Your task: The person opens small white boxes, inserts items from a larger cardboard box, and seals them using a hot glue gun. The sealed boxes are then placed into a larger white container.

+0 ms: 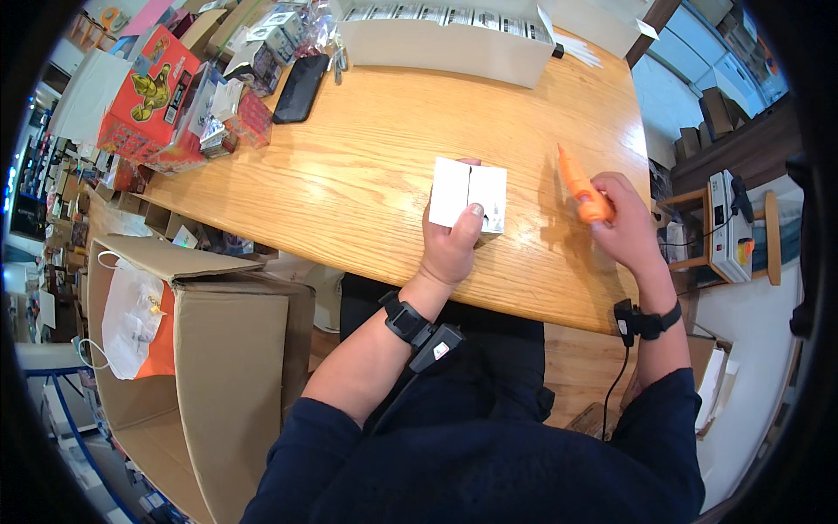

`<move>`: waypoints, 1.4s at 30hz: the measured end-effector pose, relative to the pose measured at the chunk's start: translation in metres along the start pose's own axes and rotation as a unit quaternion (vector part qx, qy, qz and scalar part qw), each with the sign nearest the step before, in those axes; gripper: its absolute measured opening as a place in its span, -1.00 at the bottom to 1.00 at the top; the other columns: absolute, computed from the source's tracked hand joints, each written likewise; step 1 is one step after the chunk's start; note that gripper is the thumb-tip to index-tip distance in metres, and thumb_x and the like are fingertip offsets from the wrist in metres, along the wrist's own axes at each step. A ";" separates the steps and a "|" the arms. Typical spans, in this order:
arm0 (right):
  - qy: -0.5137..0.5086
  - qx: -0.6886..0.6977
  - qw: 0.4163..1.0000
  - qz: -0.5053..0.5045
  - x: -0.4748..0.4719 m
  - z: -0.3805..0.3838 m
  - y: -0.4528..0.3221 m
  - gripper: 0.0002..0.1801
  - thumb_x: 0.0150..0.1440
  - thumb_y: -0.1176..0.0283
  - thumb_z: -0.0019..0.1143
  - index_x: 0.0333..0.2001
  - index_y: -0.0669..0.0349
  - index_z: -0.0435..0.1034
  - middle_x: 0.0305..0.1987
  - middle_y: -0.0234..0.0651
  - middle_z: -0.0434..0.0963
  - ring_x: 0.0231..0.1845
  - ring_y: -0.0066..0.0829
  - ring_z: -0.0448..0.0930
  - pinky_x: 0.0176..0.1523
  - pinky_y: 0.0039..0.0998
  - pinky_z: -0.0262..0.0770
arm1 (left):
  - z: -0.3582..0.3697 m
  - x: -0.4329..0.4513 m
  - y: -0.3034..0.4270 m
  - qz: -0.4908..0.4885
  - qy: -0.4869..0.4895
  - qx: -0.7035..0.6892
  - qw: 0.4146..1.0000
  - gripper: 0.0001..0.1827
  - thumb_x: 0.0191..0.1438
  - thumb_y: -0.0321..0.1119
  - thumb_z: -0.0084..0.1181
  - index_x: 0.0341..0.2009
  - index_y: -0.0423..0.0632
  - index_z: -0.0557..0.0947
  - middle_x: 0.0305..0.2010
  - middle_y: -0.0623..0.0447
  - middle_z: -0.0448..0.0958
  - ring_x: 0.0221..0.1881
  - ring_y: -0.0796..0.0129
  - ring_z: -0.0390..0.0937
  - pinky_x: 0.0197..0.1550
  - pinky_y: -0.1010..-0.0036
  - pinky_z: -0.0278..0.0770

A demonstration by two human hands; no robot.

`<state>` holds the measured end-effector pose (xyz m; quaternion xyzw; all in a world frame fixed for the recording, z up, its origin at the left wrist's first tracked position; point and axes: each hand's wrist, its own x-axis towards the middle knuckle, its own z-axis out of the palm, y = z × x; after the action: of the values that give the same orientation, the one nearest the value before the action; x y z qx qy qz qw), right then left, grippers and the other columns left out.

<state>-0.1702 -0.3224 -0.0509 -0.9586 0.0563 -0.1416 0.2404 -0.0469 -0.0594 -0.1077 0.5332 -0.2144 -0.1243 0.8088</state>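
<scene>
My left hand (448, 245) grips a small white cardboard box (452, 190), thumb laid across its top face. A dark seam runs down that face between two flaps, and my fingers are mostly hidden behind the box. To the right, my right hand (625, 219) is closed around an orange hot glue gun (579, 183). Its narrow nozzle points toward the far side of the table, apart from the box. Beneath both hands is the wooden table (386, 131), where the glue gun casts a shadow.
A long white box (445, 49) of packed items stands at the back, with white glue sticks (579, 49) beside it. A black smartphone (301, 88) and a red display box (150, 92) lie at the left. An open cardboard carton (229, 354) stands below the table's left edge.
</scene>
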 end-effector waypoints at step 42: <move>-0.101 0.542 0.809 0.202 -0.010 0.013 -0.062 -0.72 0.43 0.22 0.21 -0.07 0.24 0.51 -0.38 -0.32 0.60 -0.54 -0.59 0.56 -0.43 -0.58 0.50 | 0.000 0.001 -0.002 0.011 -0.019 -0.011 1.000 -0.35 0.22 -0.25 0.04 0.36 -0.28 0.39 0.18 -0.10 0.55 0.16 0.26 0.50 0.30 0.29 0.46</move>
<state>-0.1733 -0.2600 -0.0346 -0.6485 0.1386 0.0001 0.7485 -0.0460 -0.0599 -0.1091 0.5195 -0.2344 -0.1283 0.8116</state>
